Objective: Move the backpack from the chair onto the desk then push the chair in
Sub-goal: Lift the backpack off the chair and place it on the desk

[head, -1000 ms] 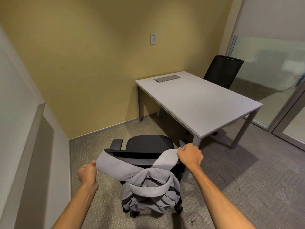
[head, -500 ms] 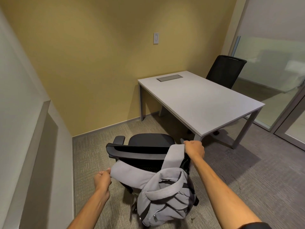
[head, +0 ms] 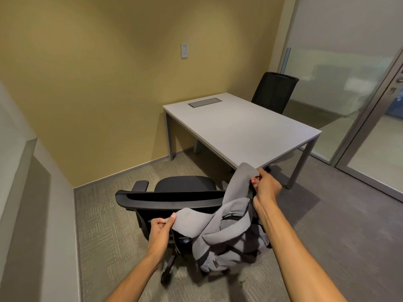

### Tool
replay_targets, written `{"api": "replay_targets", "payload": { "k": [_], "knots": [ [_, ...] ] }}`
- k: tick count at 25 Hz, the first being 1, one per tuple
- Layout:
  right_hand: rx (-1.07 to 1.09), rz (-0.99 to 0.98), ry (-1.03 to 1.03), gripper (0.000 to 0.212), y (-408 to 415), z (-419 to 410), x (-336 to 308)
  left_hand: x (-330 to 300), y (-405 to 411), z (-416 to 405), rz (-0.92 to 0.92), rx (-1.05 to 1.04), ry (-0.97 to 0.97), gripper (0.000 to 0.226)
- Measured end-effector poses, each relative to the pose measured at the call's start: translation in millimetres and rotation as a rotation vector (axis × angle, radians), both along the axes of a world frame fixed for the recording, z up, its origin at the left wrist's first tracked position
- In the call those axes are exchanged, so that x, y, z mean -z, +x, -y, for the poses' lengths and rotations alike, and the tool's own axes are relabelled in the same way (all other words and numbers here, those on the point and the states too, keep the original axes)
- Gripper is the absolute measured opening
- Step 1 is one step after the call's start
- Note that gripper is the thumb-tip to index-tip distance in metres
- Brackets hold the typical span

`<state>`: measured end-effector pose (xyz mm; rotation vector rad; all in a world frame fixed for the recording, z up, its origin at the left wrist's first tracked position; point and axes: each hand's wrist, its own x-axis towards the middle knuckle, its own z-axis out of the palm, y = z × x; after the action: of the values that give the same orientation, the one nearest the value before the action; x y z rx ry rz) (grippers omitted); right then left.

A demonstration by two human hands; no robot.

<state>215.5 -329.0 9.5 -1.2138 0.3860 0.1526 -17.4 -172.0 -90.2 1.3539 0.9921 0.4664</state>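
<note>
A grey backpack hangs by its two straps behind and to the right of the black office chair, clear of the backrest. My left hand grips one strap low, just behind the backrest. My right hand grips the other strap higher, close to the near corner of the white desk. The chair stands pulled out from the desk, its seat facing away from me and bare.
A second black chair sits at the desk's far side. A grey cable hatch is set in the desktop. Yellow wall behind, a low grey ledge on the left, glass partition and door on the right.
The backpack has come off the chair's backrest and swung right toward the desk. My right hand rose toward the desk corner; my left hand moved right behind the backrest.
</note>
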Motion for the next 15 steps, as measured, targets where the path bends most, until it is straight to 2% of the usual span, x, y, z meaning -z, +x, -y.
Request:
{"api": "replay_targets", "payload": {
  "k": [1,4,6,9,13,15],
  "knots": [
    [0.018,0.036,0.024,0.017,-1,2,-15,-3,1,11,0.025,0.081,0.019,0.044],
    [0.069,0.150,0.123,0.027,-3,7,-62,-1,1,38,0.027,0.418,0.222,0.116],
    [0.080,0.196,0.175,0.027,-3,10,-91,1,7,52,0.021,0.561,0.358,0.132],
    [0.055,0.256,0.185,0.022,-5,15,-128,2,33,67,0.025,0.487,0.401,0.117],
    [0.062,0.361,0.231,0.020,12,34,-169,-20,69,83,0.127,0.314,0.374,0.051],
    [0.068,0.414,0.176,0.022,31,52,-186,-42,86,91,0.237,0.249,0.340,0.034]
  ]
}}
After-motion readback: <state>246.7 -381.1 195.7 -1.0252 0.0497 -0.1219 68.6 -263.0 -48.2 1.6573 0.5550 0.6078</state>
